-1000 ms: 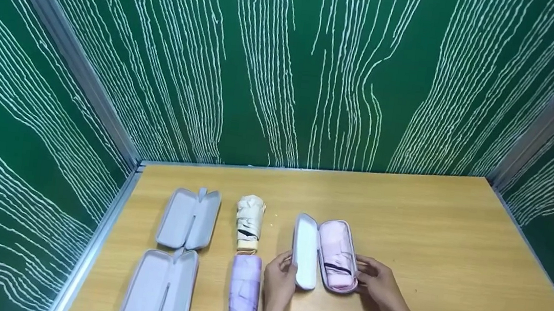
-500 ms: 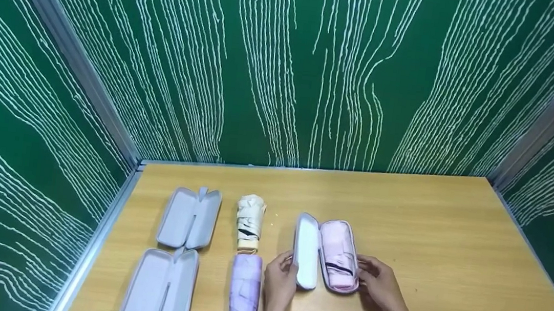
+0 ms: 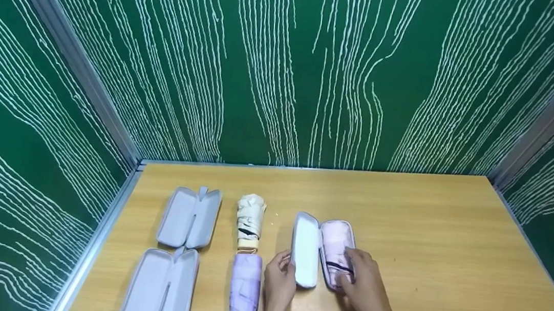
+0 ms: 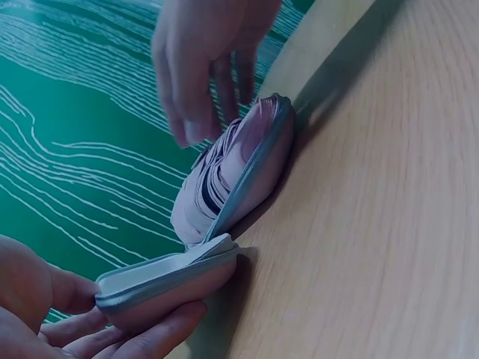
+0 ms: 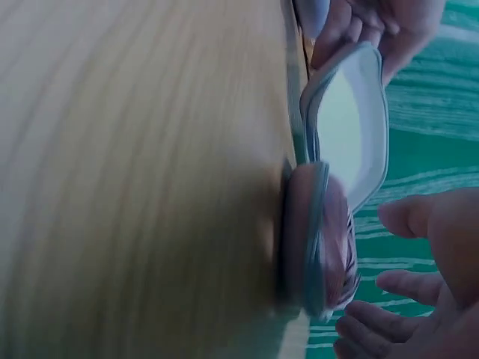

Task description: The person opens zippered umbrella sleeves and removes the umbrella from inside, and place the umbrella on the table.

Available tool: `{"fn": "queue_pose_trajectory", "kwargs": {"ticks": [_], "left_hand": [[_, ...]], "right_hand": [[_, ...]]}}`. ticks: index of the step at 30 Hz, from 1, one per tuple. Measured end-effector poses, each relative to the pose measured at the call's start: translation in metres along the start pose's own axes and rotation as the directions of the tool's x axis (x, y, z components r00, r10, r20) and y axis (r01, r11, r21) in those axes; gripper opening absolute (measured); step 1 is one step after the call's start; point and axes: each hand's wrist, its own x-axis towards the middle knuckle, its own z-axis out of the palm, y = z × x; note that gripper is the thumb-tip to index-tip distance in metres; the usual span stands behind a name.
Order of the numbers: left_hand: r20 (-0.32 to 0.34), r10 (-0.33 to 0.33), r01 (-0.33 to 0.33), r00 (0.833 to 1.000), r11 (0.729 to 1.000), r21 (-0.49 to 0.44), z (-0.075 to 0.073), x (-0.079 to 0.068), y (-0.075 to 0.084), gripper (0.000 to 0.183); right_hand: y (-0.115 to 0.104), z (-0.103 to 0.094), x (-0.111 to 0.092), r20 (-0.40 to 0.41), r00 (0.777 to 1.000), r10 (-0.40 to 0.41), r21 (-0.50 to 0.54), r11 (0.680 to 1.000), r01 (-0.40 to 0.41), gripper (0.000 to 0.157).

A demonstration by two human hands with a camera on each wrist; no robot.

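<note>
A pink folded umbrella (image 3: 337, 241) with a dark strap lies in the right half of an opened zip case (image 3: 306, 251). My left hand (image 3: 280, 279) holds the case's raised left half, thumb at the rim and fingers beneath it in the left wrist view. Above the umbrella's near end is my right hand (image 3: 366, 288); the right wrist view shows its fingers (image 5: 382, 321) spread and apart from the umbrella. Left of my left hand lies a purple folded umbrella (image 3: 244, 291), and beyond that a cream folded umbrella (image 3: 249, 219).
Two more opened cases lie at the table's left, a far case (image 3: 178, 217) and a near case (image 3: 145, 286). Green walls (image 3: 265, 72) with white wavy lines enclose the wooden table (image 3: 451, 256) at the back and sides.
My right hand has left the case's right side and moved up and left over the pink umbrella. My left hand stays on the case's left half.
</note>
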Motion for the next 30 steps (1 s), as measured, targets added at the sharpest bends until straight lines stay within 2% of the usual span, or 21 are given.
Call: {"fn": "queue_pose_trajectory", "kwargs": {"ticks": [5,12,24,30], "left_hand": [[-0.008,-0.011,0.011,1.000,1.000,0.020,0.000,-0.001,0.000,0.024],[-0.014,-0.014,0.014,1.000,0.999,0.043,0.000,-0.002,-0.001,0.024],[-0.006,-0.023,0.023,1.000,0.998,0.058,0.001,-0.004,0.001,0.024],[-0.006,-0.029,0.029,1.000,0.997,0.071,0.001,-0.003,0.001,0.024]], "right_hand": [[-0.006,0.008,0.000,0.008,0.999,-0.048,-0.152,0.987,0.049,0.066],[-0.014,0.018,0.002,0.043,0.999,-0.004,-0.261,0.965,0.015,0.065],[-0.023,0.031,0.005,-0.053,0.997,-0.054,-0.421,0.907,0.027,0.059],[-0.022,0.039,0.010,-0.134,0.981,-0.137,-0.468,0.882,0.059,0.042]]}}
